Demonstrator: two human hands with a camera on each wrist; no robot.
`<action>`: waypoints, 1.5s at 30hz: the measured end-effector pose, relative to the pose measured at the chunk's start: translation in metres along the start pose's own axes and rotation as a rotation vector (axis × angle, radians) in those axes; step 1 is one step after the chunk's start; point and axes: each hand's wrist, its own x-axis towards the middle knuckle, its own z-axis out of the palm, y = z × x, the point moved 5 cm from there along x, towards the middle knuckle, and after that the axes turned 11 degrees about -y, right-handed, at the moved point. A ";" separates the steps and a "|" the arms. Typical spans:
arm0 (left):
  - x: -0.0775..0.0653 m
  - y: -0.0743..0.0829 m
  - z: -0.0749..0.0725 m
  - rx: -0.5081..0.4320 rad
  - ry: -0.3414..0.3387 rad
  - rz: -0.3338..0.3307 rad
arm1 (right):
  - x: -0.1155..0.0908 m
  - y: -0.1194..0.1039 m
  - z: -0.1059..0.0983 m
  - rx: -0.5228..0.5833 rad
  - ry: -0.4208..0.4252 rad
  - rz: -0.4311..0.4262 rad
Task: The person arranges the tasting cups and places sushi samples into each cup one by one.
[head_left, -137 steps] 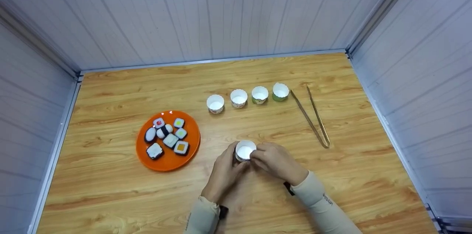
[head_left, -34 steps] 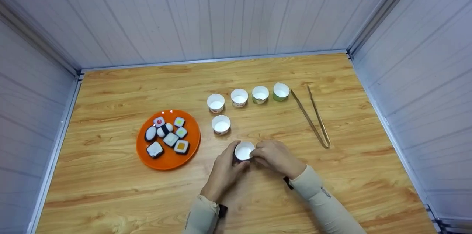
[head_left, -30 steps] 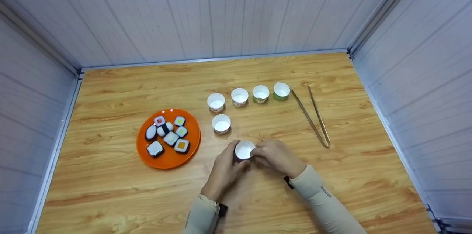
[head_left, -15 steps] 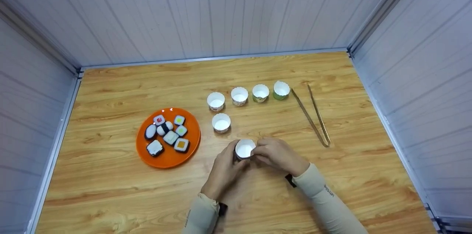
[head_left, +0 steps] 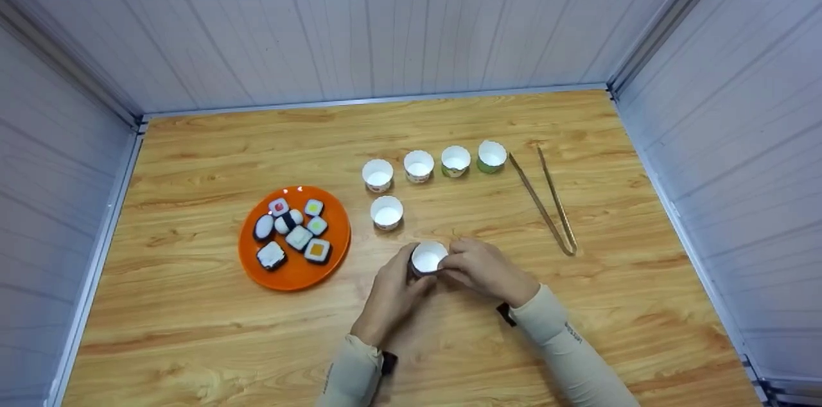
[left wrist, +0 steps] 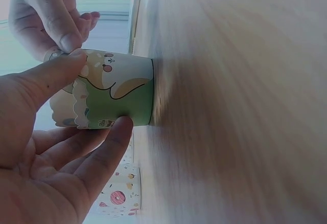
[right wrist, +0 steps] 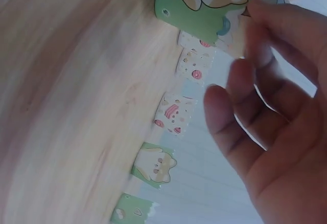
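My left hand grips a stack of nested paper baking cups, thumb on one side and fingers on the other. The outer cup is green with a cartoon animal, and scalloped rims show one inside another in the left wrist view. In the head view only the stack's white inside shows, standing on the table between both hands. My right hand pinches the rim on the right side between thumb and index finger; its other fingers are loosely bent, away from the cups.
Several single paper cups stand in a row behind, with one cup in front of the row's left end. Metal tongs lie spread at right. At left, an orange plate carries several sushi pieces. Panels border the table.
Since the oldest frame, one cup has come to stand in front of the row's left end. Over the last second both hands have stayed at the stack, the right fingers shifting slightly at the rim.
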 end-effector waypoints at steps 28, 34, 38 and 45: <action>0.001 -0.003 0.002 0.017 -0.026 -0.051 | 0.019 0.045 -0.033 0.006 0.226 0.139; 0.003 -0.002 0.001 0.020 -0.032 -0.055 | 0.035 0.063 -0.017 0.013 0.164 0.216; 0.004 -0.002 0.000 0.031 -0.018 -0.050 | 0.045 0.072 -0.007 0.010 0.101 0.273; 0.002 -0.003 0.002 0.021 -0.018 -0.043 | 0.052 0.076 0.003 -0.026 0.027 0.345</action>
